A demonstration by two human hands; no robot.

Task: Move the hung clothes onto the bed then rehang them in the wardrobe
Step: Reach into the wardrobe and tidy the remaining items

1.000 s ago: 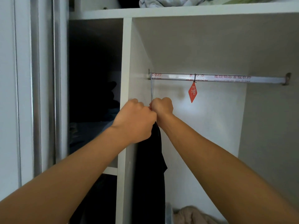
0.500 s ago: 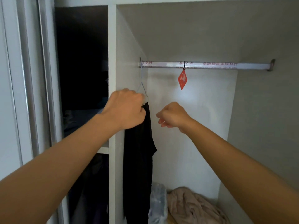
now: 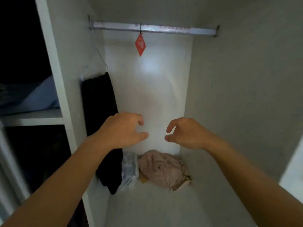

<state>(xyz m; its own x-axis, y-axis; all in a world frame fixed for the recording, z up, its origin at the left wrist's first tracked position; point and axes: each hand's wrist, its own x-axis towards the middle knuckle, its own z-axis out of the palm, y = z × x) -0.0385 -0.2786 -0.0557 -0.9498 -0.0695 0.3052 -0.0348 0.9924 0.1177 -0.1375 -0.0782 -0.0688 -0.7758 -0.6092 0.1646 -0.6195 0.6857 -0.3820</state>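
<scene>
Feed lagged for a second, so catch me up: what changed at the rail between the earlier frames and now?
Both hands let go: left hand and right hand dropped away from the hanger and hover open, holding nothing. The black garment stays hung at the rail's left end; red tag unchanged.

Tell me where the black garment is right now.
The black garment hangs on a wire hanger at the rail's left end, against the left wall, above the clear bag.

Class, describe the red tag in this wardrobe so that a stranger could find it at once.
Start at the metal rail running across the top of the open wardrobe compartment. Near its middle, a short dark string holds the red tag. It is diamond-shaped and the only red thing there, unlike the black garment hanging at the left end.
</scene>
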